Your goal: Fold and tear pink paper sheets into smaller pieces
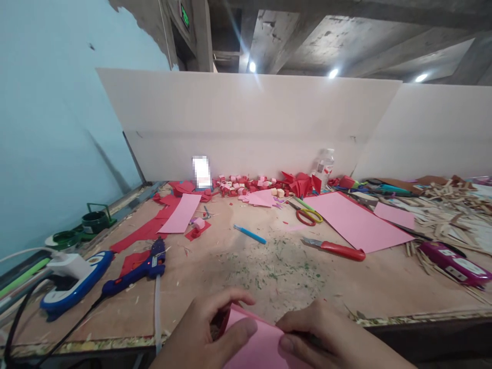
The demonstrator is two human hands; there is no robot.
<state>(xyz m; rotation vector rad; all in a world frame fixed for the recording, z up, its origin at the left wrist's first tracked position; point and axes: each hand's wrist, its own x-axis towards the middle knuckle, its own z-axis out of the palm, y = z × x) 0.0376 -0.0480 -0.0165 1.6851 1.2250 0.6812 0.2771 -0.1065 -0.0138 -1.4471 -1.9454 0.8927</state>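
Observation:
At the bottom of the view, over the near edge of the wooden table (269, 277), both my hands grip one pink sheet (253, 346). My left hand (203, 333) curls round its left side, thumb pressed on top. My right hand (330, 338) pinches its upper right edge between thumb and fingers. Part of the sheet is cut off by the frame's lower edge.
A blue glue gun (134, 269) and a blue power strip (73, 287) lie left. A red utility knife (338, 249), scissors (307, 212), a blue pen (249, 234), large pink paper (353, 220), red scraps and small blocks (246, 184), a bottle (324, 166), wooden sticks (453, 210) surround the middle.

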